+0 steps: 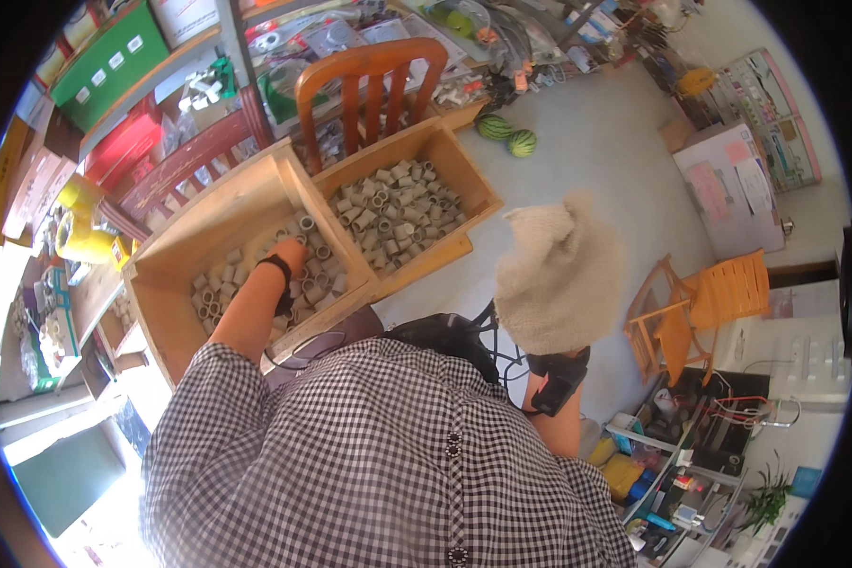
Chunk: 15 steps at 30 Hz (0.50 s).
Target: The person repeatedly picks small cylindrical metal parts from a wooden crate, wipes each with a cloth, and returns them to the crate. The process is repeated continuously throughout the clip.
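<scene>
A person in a black-and-white checked shirt [350, 464] leans over two wooden boxes, left arm stretched forward. Just ahead of the shirt are a black bag [445, 339] and, by the near wall of the left box, a purplish-brown item, partly hidden.

The left hand [292, 256], a black band [281, 282] at its wrist, reaches down into the left box [220, 204], among grey pipe fittings [222, 289] scattered over the bottom. Its fingers are hard to make out, so how far they are open and whether they grip a fitting cannot be told. Out to the right, a rumpled beige cloth [560, 279] hides the right hand; its spread and its hold cannot be told. A black device [559, 381] sits on that wrist, just below the cloth.

Beside the left box, the right box [471, 175] carries a thick heap of similar fittings [398, 210].

Behind the boxes stand a reddish chair [185, 170] and an orange-brown chair [374, 59]. Two watermelons [522, 143] lie on the grey floor [615, 151] beyond the right box, while a slatted wooden chair [729, 289] stands to the right. Farther back, crowded shelves hold a green box [111, 71].
</scene>
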Tool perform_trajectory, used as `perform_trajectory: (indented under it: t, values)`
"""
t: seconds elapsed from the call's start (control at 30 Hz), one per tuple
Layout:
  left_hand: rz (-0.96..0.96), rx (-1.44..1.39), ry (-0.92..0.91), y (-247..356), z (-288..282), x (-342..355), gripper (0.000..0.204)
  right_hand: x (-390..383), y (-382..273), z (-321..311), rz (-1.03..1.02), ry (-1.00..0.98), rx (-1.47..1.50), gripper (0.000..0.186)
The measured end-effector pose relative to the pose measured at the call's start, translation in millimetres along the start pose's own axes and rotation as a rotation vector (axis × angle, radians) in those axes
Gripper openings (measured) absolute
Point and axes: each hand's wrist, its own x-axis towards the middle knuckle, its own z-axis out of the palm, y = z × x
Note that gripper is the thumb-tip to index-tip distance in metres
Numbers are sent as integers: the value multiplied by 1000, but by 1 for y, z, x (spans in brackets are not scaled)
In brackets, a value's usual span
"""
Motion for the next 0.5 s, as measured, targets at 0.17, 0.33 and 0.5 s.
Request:
perform_trajectory:
  t: [0.17, 0.33, 0.5]
  values:
    - [-23, -401, 350, -8, -39, -22, 27, -11, 19, 9, -111, -18, -95, 31]
    - [6, -612, 706, 16, -129, -76, 34, -6, 21, 20, 11, -171, 359, 41]
    - [294, -726, 896, 77, -206, -162, 32, 0, 11, -11, -62, -147, 99, 32]
